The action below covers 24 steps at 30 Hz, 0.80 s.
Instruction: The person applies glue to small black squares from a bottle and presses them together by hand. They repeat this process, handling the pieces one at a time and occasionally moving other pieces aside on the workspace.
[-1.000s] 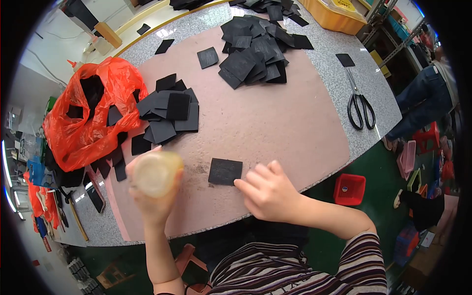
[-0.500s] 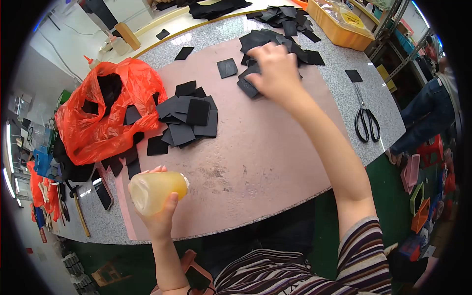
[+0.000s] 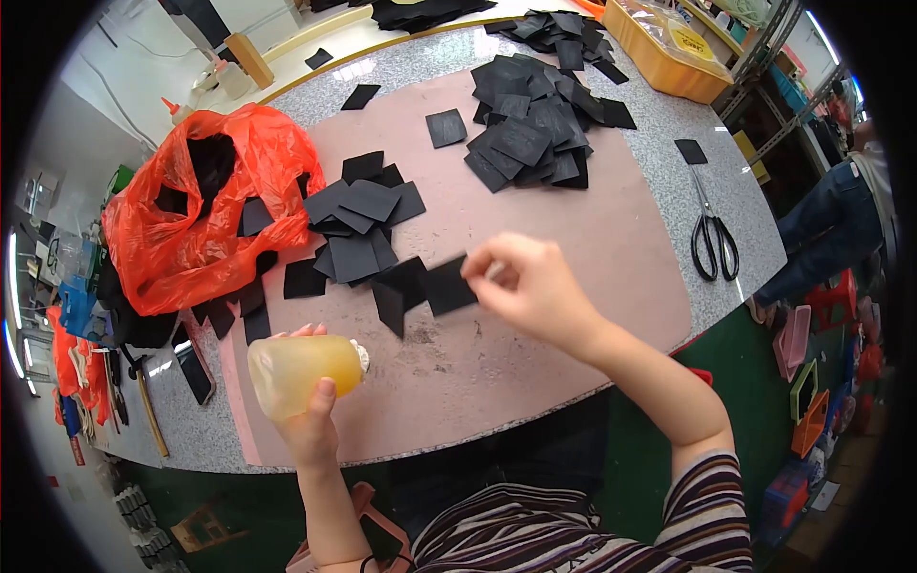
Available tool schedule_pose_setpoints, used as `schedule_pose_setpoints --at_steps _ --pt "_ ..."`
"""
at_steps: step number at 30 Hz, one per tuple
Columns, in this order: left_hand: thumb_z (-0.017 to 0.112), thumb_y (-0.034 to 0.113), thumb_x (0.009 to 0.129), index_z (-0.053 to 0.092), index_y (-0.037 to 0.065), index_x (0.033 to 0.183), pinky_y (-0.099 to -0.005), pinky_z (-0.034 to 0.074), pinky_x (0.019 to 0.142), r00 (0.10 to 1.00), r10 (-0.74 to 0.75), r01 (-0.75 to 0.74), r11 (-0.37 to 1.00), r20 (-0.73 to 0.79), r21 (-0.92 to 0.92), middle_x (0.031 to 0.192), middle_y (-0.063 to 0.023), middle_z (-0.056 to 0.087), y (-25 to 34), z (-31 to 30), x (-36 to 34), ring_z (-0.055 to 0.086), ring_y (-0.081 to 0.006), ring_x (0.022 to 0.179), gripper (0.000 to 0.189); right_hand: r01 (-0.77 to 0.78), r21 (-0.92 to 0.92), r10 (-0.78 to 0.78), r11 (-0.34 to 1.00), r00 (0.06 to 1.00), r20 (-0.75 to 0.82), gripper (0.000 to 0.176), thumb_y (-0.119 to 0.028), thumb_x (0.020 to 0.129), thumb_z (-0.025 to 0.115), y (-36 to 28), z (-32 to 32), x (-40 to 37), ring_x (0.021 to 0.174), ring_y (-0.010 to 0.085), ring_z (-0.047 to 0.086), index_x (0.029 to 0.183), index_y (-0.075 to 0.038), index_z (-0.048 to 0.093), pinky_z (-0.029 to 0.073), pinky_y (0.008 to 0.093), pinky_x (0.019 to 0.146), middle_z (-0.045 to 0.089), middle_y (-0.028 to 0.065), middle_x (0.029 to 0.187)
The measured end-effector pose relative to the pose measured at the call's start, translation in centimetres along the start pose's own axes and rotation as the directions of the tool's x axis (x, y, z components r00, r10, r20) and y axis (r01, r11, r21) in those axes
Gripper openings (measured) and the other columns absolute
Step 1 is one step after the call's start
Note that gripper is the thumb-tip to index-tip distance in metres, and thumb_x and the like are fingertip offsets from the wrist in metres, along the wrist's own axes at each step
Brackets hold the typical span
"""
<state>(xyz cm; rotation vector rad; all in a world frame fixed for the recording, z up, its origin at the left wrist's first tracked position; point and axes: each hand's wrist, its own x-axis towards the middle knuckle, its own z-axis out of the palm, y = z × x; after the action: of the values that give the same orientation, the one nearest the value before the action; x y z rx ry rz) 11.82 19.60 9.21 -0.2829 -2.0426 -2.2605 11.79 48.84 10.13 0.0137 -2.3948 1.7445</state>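
Note:
My left hand point(image 3: 313, 428) is wrapped round a translucent squeeze bottle point(image 3: 294, 374) of yellowish liquid, tilted on its side with a whitish cap pointing right. Between thumb and fingers, my right hand point(image 3: 533, 286) pinches the edge of a black square patch point(image 3: 447, 286) over the middle of the pink mat point(image 3: 564, 363). Just left of it is a bent black piece point(image 3: 399, 291), beside a loose stack of black squares point(image 3: 353, 258). A larger heap of black squares point(image 3: 525, 138) lies at the mat's far side, with a single square point(image 3: 445, 128) to its left.
A red plastic bag point(image 3: 258, 158) with black material inside lies at the left. Black-handled scissors point(image 3: 712, 244) and a phone point(image 3: 194, 368) rest on the speckled tabletop. A yellow bin point(image 3: 669, 57) stands at the back right, and a person's jeans point(image 3: 821, 224) show at the right.
My right hand has come back from the far heap toward the mat's middle and now grips a black square. Pieces at the near stack have shifted. The bottle has barely moved.

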Motion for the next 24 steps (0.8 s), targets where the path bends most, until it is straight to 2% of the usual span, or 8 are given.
schedule_pose_setpoints --at_steps 4,7,11,14,17,19,21,24 --pt "0.068 0.032 0.091 0.037 0.003 0.145 -0.056 0.04 0.111 0.974 -0.16 0.205 0.923 0.159 -0.326 0.138 -0.0198 0.052 -0.3 2.9 -0.1 0.05 -0.0383 0.133 0.069 0.091 -0.272 -0.084 0.958 0.996 0.037 0.008 -0.002 0.079 0.071 1.2 1.1 -6.0 0.058 0.0163 0.063 0.087 -0.003 0.068 0.051 0.0277 0.055 0.064 0.0089 0.079" --pt "0.065 0.031 0.095 0.041 0.005 0.142 -0.0635 0.038 0.111 0.881 -0.346 0.472 0.647 0.321 -0.599 0.137 -0.0184 0.052 -0.2 6.1 -0.4 0.049 -0.0377 0.133 0.059 0.097 -0.336 -0.097 0.937 0.995 0.016 0.01 -0.005 0.079 0.074 1.1 1.4 -7.5 0.062 0.0206 0.064 0.088 -0.004 0.069 0.051 0.0311 0.058 0.065 0.0095 0.079" --pt "0.065 0.026 0.095 0.044 0.003 0.138 -0.0523 0.043 0.109 0.807 -0.463 0.59 0.617 0.367 -0.521 0.136 -0.0192 0.053 -1.8 7.3 0.1 0.048 -0.0374 0.135 0.053 0.254 -0.327 -0.252 0.91 0.967 0.048 0.019 -0.013 0.079 0.078 1.7 1.0 -9.4 0.072 0.021 0.061 0.096 -0.006 0.071 0.047 0.0353 0.066 0.061 0.0062 0.08" --pt "0.064 0.026 0.096 0.044 0.001 0.137 -0.0508 0.046 0.107 0.788 -0.464 0.613 0.528 0.405 -0.588 0.137 -0.0201 0.052 -2.1 6.8 0.4 0.049 -0.0367 0.133 0.052 0.378 -0.572 -0.322 0.728 0.925 0.201 0.029 -0.023 0.081 0.077 0.3 -0.5 -10.6 0.072 0.0186 0.054 0.105 -0.009 0.071 0.039 0.0346 0.067 0.054 0.0026 0.079" --pt "0.07 0.023 0.092 0.044 0.0 0.136 -0.0448 0.052 0.1 0.839 -0.452 0.543 0.744 0.304 -0.391 0.134 -0.019 0.056 -1.0 8.3 0.5 0.059 -0.0321 0.123 0.056 0.484 -0.671 -0.422 0.562 0.865 0.27 0.035 -0.031 0.083 0.074 1.9 0.2 -11.3 0.068 0.0165 0.047 0.109 -0.007 0.07 0.033 0.0325 0.064 0.047 0.0006 0.076" --pt "0.078 0.017 0.086 0.048 0.001 0.131 -0.0431 0.05 0.102 0.939 -0.162 0.18 0.983 0.305 -0.032 0.13 -0.0181 0.059 -1.1 9.8 0.0 0.06 -0.0294 0.12 0.056 0.493 -0.693 -0.425 0.526 0.858 0.288 0.035 -0.03 0.083 0.074 2.0 0.3 -11.3 0.067 0.0163 0.047 0.109 -0.006 0.07 0.033 0.0326 0.064 0.047 0.0004 0.075" --pt "0.087 0.005 0.073 0.053 0.001 0.121 -0.0356 0.052 0.094 0.875 0.168 -0.315 0.909 0.453 0.273 0.126 -0.0157 0.062 -0.7 11.0 -0.1 0.065 -0.0226 0.108 0.059 0.494 -0.703 -0.411 0.512 0.859 0.305 0.034 -0.028 0.083 0.074 1.9 0.3 -11.3 0.066 0.0161 0.047 0.109 -0.006 0.07 0.033 0.0326 0.063 0.046 0.0002 0.074" --pt "0.088 0.007 0.072 0.057 0.001 0.117 -0.0335 0.054 0.087 0.842 0.143 -0.381 0.84 0.52 0.385 0.123 -0.0141 0.065 -1.0 10.9 0.7 0.068 -0.0197 0.1 0.055 0.501 -0.696 -0.433 0.514 0.852 0.294 0.032 -0.026 0.083 0.074 2.2 0.4 -11.3 0.064 0.0158 0.046 0.108 -0.005 0.071 0.032 0.0323 0.063 0.044 -0.0003 0.071"
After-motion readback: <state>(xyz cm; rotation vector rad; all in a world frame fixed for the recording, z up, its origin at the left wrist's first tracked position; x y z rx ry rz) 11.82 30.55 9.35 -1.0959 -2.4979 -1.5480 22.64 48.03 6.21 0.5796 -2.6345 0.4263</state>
